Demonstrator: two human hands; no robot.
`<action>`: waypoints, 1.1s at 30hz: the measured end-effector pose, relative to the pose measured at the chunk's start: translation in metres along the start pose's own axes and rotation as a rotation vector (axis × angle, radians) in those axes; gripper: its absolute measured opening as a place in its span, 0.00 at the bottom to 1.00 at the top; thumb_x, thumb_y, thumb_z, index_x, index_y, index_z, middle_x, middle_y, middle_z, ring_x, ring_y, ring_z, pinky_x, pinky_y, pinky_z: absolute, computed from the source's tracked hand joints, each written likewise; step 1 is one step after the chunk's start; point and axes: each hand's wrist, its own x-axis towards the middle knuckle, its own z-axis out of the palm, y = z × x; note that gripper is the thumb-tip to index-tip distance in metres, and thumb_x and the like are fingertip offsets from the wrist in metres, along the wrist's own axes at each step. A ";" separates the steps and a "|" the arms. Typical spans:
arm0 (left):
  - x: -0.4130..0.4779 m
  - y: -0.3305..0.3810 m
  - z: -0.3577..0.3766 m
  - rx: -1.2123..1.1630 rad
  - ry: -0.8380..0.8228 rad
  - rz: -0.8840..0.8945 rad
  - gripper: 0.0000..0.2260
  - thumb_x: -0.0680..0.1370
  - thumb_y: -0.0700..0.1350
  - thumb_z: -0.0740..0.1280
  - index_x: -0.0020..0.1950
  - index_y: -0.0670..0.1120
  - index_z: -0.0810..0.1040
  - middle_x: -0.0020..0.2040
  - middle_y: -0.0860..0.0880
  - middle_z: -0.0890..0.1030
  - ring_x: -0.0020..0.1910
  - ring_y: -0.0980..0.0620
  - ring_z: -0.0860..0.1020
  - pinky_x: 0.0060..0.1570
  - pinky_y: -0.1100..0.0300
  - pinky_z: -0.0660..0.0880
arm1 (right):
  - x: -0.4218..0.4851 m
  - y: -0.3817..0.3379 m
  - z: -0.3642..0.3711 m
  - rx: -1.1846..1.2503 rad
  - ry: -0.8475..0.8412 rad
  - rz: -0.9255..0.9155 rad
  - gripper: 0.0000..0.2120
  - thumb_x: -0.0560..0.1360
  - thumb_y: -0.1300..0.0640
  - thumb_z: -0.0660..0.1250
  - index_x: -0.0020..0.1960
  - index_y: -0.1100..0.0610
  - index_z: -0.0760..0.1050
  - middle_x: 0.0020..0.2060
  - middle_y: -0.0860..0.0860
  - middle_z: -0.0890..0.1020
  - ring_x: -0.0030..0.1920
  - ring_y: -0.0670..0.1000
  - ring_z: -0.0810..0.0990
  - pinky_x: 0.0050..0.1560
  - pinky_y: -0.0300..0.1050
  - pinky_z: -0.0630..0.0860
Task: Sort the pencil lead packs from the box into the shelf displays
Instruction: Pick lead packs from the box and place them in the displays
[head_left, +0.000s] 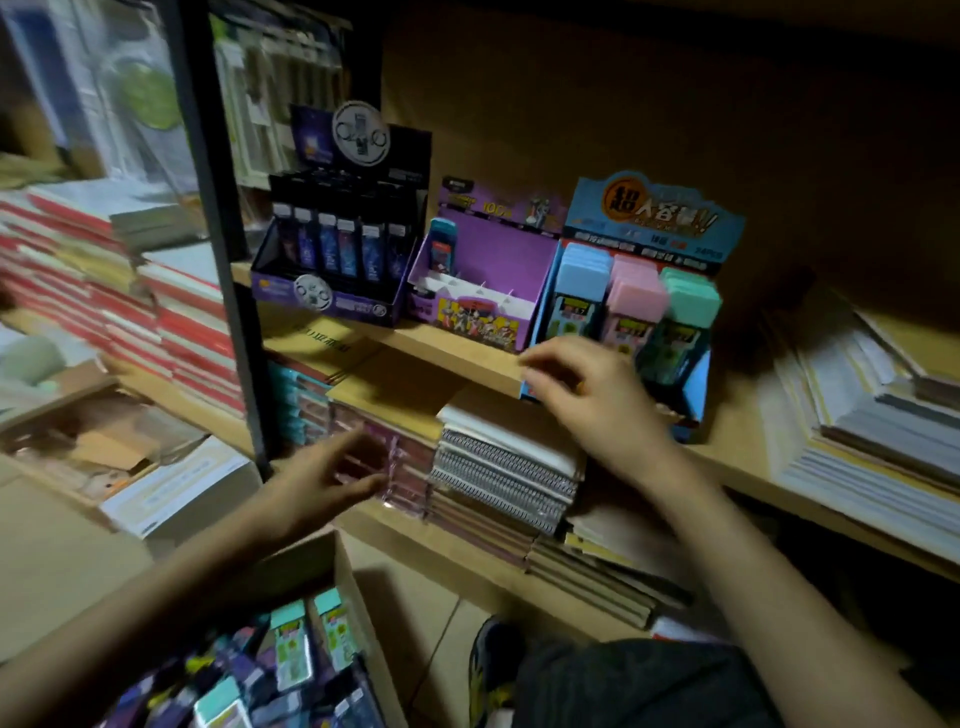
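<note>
- My left hand (332, 478) reaches toward the lower shelf with its fingers stretched out. The grip is apart and holds nothing, and the fingertips are just short of a stack of pink notebooks (410, 462).
- My right hand (587, 384) hangs at the edge of the upper shelf (457, 358), in front of the near left corner of the blue display (649, 218). The fingers are loosely curled, and I see nothing in that grip.
- The pencil lead packs (291, 649) lie jumbled in the cardboard box (363, 613) at near left. Some have teal caps and some are purple.
- Three displays stand side by side on the upper shelf.
  - On the left, the dark display (332, 301) holds rows of upright packs.
  - In the middle, the purple display (488, 286) shows "100" on its header and holds a single teal-capped pack (441, 244) at its far left.
  - On the right, the blue display carries "超" in an orange circle. The rest of the lettering is too blurred to read.
- In the blue display stand three rows of packs: a blue row (582, 280), a pink row (636, 301) and a green row (685, 312).
- Spiral notebooks (504, 467) sit below my right hand.
</note>
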 end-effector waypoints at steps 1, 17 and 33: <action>-0.010 -0.018 -0.005 0.019 -0.006 -0.060 0.08 0.76 0.42 0.68 0.51 0.54 0.74 0.51 0.53 0.79 0.48 0.58 0.79 0.43 0.67 0.76 | -0.005 -0.009 0.024 0.033 -0.138 0.005 0.06 0.75 0.59 0.68 0.51 0.56 0.80 0.46 0.47 0.80 0.47 0.43 0.77 0.48 0.28 0.68; -0.186 -0.256 0.071 0.016 0.125 -0.820 0.24 0.73 0.41 0.72 0.66 0.35 0.69 0.63 0.34 0.71 0.63 0.39 0.71 0.59 0.55 0.67 | -0.157 0.005 0.352 0.182 -1.101 0.652 0.10 0.75 0.64 0.66 0.55 0.68 0.76 0.45 0.60 0.81 0.48 0.55 0.77 0.55 0.48 0.73; -0.221 -0.305 0.122 0.407 0.057 -0.844 0.36 0.71 0.53 0.72 0.72 0.38 0.63 0.67 0.37 0.67 0.65 0.39 0.66 0.63 0.49 0.65 | -0.207 0.024 0.437 -0.096 -0.946 0.613 0.29 0.73 0.49 0.69 0.68 0.58 0.64 0.65 0.54 0.68 0.67 0.54 0.64 0.64 0.46 0.65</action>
